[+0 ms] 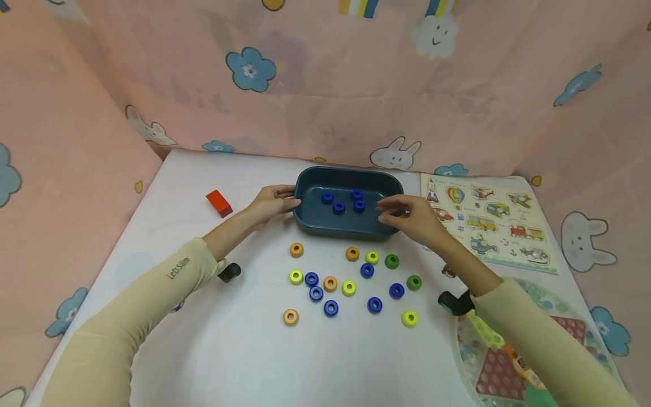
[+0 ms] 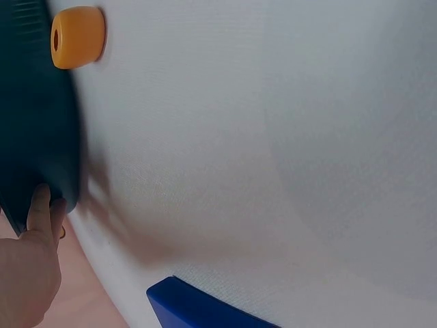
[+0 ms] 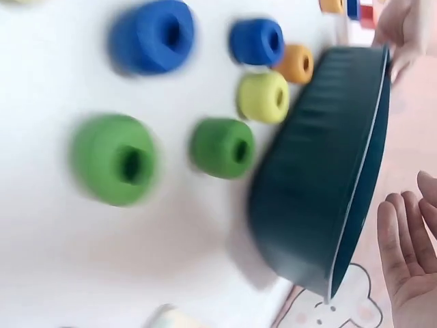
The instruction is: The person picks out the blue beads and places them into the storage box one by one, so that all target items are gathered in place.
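My left hand point(image 1: 274, 203) grips the left end of a dark teal oblong tray point(image 1: 341, 230); in the left wrist view, fingers point(image 2: 39, 208) lie against its wall. My right hand point(image 1: 414, 217) hovers over the tray's right end with its fingers loosely bent and nothing between them; the right wrist view has that hand point(image 3: 410, 263) beside the rim. Inside the tray lie several blue beads point(image 1: 338, 207). In front of it are scattered orange beads point(image 1: 330, 283), yellow beads point(image 1: 348, 288), blue beads point(image 1: 374, 305) and two green beads point(image 1: 414, 282).
A red block point(image 1: 219, 203) lies left of the tray. To the right is a picture puzzle board point(image 1: 483, 223). A round patterned toy mat point(image 1: 500, 373) lies partly under my right forearm. Pink printed cloth point(image 1: 325, 113) hangs behind the white table point(image 1: 244, 350).
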Tool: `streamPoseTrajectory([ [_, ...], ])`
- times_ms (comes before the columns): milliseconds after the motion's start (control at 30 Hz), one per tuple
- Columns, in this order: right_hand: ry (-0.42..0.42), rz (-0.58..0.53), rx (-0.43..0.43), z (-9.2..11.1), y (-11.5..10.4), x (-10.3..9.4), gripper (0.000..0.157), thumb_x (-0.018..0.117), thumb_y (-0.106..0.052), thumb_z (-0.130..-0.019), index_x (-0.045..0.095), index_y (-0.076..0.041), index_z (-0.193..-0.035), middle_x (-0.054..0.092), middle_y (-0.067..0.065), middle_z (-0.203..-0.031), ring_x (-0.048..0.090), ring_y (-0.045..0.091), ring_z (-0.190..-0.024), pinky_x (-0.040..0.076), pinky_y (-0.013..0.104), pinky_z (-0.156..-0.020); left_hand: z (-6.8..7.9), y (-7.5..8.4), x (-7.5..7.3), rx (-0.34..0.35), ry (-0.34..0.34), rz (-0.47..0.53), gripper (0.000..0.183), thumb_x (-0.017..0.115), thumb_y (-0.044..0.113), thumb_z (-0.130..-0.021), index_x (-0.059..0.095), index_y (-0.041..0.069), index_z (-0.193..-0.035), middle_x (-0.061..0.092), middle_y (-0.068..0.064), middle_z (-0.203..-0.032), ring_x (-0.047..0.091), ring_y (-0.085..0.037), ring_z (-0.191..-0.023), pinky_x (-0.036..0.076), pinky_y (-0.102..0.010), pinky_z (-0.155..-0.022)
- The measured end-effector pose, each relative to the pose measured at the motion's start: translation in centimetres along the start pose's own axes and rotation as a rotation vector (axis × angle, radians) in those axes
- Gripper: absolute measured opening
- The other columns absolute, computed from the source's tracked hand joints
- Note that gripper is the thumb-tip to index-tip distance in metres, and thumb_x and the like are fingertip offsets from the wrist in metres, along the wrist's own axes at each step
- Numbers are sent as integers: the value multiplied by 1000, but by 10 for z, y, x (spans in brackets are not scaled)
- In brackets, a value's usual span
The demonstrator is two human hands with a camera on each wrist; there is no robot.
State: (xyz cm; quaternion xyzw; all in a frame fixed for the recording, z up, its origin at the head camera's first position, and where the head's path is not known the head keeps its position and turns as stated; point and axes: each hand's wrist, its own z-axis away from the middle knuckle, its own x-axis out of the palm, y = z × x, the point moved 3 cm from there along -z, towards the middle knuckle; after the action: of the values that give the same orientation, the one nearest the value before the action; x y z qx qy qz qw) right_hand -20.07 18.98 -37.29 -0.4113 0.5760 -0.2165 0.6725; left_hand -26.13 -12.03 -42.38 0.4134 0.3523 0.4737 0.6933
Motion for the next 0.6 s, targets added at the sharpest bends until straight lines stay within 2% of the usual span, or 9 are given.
streamPoseTrajectory([
  [167, -35, -46, 2, 43, 7, 1, 28, 68, -15, -85, 65, -6, -111, 66, 10, -104, 60, 17, -90, 54, 25, -71, 0, 1, 0, -2, -3, 3, 55, 61, 8, -90, 37, 4, -140, 41, -15, -138, 50, -25, -117, 46, -29, -93],
  [333, -93, -82, 84, 80, 21, 12, 29, 70, -15, -83, 65, -7, -110, 65, 8, -107, 61, 19, -94, 55, 27, -72, -1, 1, 0, 1, -10, 22, 56, 61, 8, -90, 37, 4, -140, 41, -15, -138, 50, -24, -117, 47, -28, -92],
  [600, -106, -55, 176, 115, 43, 35, 34, 76, -13, -77, 66, -11, -110, 64, 1, -108, 58, 20, -97, 54, 26, -74, -1, 0, -1, -6, -6, 14, 56, 62, 10, -89, 38, 5, -140, 41, -14, -139, 48, -24, -119, 45, -29, -94],
])
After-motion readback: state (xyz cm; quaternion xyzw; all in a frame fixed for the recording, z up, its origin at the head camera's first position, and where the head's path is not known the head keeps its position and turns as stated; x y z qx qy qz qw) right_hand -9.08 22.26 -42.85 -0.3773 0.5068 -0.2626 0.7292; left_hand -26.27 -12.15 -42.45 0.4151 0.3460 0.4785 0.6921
